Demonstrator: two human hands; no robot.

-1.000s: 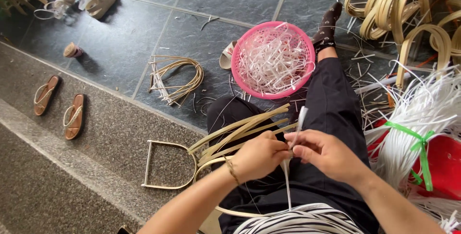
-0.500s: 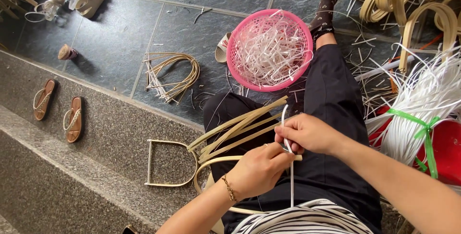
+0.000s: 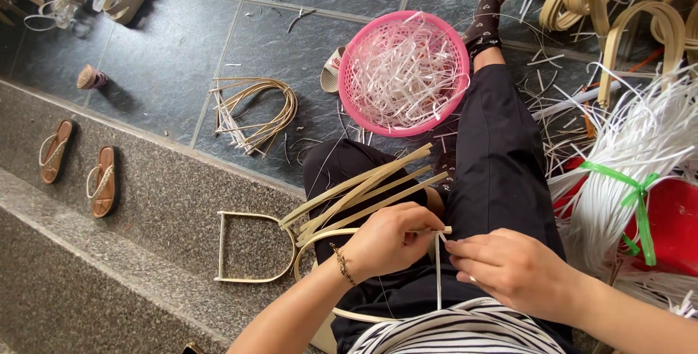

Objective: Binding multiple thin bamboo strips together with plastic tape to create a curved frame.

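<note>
I sit on a stone step with a bundle of pale bent cane strips (image 3: 363,190) across my lap. My left hand (image 3: 389,238) grips the strips where they meet, thumb pressing on the joint. My right hand (image 3: 512,267) sits just beside it and pinches a thin white plastic strand (image 3: 438,270) that hangs down from the joint. The two hands almost touch.
A pink basket (image 3: 347,103) full of white strand scraps stands on the dark tiles by my legs. A finished cane loop (image 3: 251,248) lies on the step, another cane bundle (image 3: 254,110) on the tiles. White strands tied with green tape (image 3: 629,172) and a red tub are at right; sandals (image 3: 80,169) at left.
My right hand came down from above the joint to the level of my left hand, pulling the white strand down. My left hand shifted up onto the joint.
</note>
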